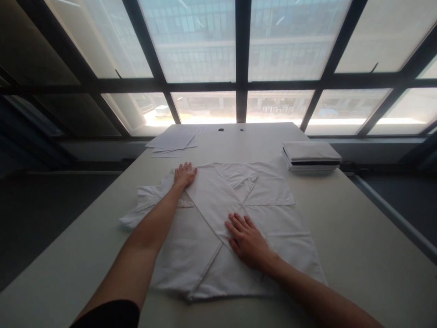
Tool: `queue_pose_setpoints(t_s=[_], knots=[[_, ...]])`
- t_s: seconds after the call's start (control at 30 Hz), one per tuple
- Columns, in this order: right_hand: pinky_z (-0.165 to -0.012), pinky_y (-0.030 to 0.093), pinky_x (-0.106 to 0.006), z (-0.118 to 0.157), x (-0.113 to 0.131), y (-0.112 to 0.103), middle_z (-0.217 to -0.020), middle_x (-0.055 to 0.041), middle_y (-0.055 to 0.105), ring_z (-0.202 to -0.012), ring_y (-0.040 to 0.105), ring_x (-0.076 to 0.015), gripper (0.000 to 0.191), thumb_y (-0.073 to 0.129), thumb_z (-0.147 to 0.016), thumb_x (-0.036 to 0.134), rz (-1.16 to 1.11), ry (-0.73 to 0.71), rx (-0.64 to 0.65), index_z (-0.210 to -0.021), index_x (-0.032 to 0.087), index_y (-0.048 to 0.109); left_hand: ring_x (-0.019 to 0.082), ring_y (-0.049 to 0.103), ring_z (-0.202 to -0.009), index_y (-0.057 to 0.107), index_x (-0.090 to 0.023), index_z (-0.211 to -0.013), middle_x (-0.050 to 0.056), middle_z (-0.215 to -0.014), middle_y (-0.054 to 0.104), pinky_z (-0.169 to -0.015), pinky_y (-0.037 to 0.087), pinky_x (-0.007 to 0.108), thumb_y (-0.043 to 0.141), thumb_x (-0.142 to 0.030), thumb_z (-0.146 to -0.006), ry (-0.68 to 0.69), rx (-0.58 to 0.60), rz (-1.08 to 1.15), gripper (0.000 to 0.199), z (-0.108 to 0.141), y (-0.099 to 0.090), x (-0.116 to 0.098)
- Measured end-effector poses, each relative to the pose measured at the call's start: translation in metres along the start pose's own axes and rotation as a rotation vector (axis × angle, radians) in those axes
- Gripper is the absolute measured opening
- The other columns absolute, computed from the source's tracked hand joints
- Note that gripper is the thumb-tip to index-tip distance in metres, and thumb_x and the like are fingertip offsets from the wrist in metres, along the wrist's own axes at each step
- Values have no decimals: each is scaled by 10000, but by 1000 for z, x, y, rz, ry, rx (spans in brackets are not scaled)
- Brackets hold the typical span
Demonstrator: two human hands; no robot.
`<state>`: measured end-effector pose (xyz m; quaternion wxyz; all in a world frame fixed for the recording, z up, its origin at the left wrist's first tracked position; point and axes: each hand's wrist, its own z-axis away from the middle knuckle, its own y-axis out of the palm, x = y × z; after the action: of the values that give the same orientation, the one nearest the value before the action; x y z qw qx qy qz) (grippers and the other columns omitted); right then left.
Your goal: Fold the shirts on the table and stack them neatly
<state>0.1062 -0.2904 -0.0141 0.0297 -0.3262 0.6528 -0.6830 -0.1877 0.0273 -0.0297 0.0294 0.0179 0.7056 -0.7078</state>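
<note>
A white garment (273, 232) lies spread on the table, partly folded, with a long strip of its cloth running diagonally across the middle. My left hand (185, 175) rests flat on its upper left part, fingers stretched toward the far edge. Lower down, near the centre, my right hand (248, 239) lies palm down on the diagonal strip with its fingers spread. Neither hand grips the cloth. On the left, a bunched part of the garment, perhaps a sleeve (147, 197), sticks out beyond the rest, partly hidden by my left forearm.
The garment lies on a white table (355, 228). At the far right stands a stack of folded cloth (311, 152), white with a dark layer. Several sheets of paper (174, 140) lie at the far left. Large dark-framed windows (241, 54) rise behind the table.
</note>
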Motion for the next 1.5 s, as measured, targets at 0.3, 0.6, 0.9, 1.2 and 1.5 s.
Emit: queue_pose_setpoints(t_s=[0.3,0.6,0.9,1.2,1.5], knots=[[-1250,145,-466,-1,0,0,-1651,-68,274,-1529,201,-236,548,428,-1008,347,-13,7,7,-1538,213,403,368,113,-1537,281,-42,-1568,193,-1660,186,-1205,107,626,193,-489,-1021,-107,-154,-35,711,0,-3,-18],[-1252,141,-466,-2,-1,2,-1656,-62,258,-1534,182,-234,556,429,-1007,346,14,12,20,-1547,221,390,315,143,-1543,265,-160,-1595,99,-1675,182,-1212,164,584,186,-495,-1033,326,-2,-5,659,28,13,-97],[-1250,151,-466,-1,-1,6,-1652,-65,263,-1532,193,-233,557,424,-1007,334,33,-6,-11,-1551,219,385,239,145,-1548,250,-107,-1588,132,-1664,193,-1233,161,487,171,-486,-1050,566,151,36,663,99,15,-104],[-1253,114,-454,-2,-3,13,-1657,-82,238,-1541,152,-221,604,417,-1003,355,63,5,-13,-1577,186,333,245,147,-1548,240,-166,-1602,89,-1667,203,-1243,150,486,263,-528,-1041,727,-35,41,668,185,22,-102],[-1247,93,-479,-2,7,20,-1650,-178,169,-1549,67,-276,745,382,-994,480,158,375,-80,-1566,11,291,293,154,-1544,273,-351,-1586,1,-1660,249,-1217,134,591,258,-546,-1047,826,42,86,573,181,6,-100]])
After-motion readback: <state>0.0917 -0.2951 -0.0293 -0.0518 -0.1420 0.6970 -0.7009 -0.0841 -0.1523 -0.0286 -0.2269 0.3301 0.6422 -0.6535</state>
